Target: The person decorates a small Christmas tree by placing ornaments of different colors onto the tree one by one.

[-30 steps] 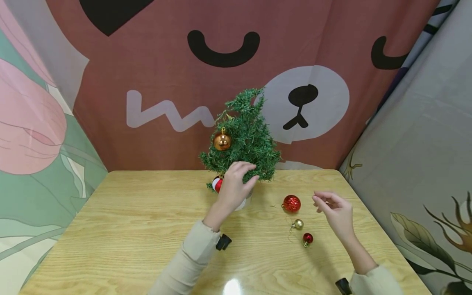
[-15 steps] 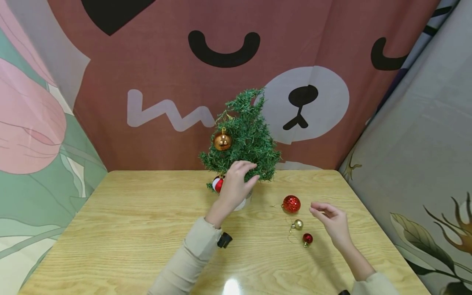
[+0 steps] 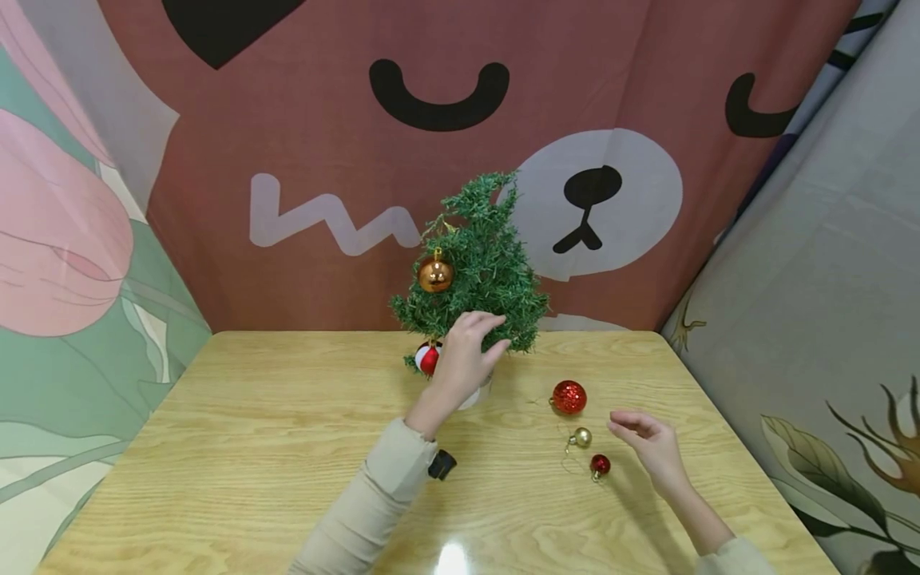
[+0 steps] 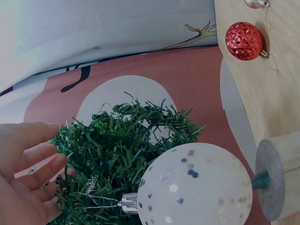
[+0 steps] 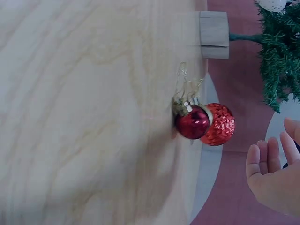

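A small green Christmas tree (image 3: 496,263) stands on the table on a wooden base (image 4: 272,183). My left hand (image 3: 460,363) is at its lower front branches, fingers loosely bent and holding nothing. Close by hangs a white speckled bauble (image 4: 197,183) on a silver string. A copper bauble (image 3: 435,275) and a red-and-white one (image 3: 429,359) hang on the tree's left side. My right hand (image 3: 652,451), with nothing in its fingers, hovers just right of three loose baubles: a large faceted red one (image 3: 569,397), a small gold one (image 3: 581,438) and a small dark red one (image 3: 600,465).
The light wooden table (image 3: 251,447) ends at a back edge right behind the tree. Beyond it hangs a reddish-brown cloth (image 3: 323,144) with a bear face, and a grey cloth (image 3: 812,319) flanks the right side. Thin gold strings trail from the loose baubles.
My right hand has come down and nearer to the table's front, beside the small baubles. My left hand stays almost where it was at the tree.
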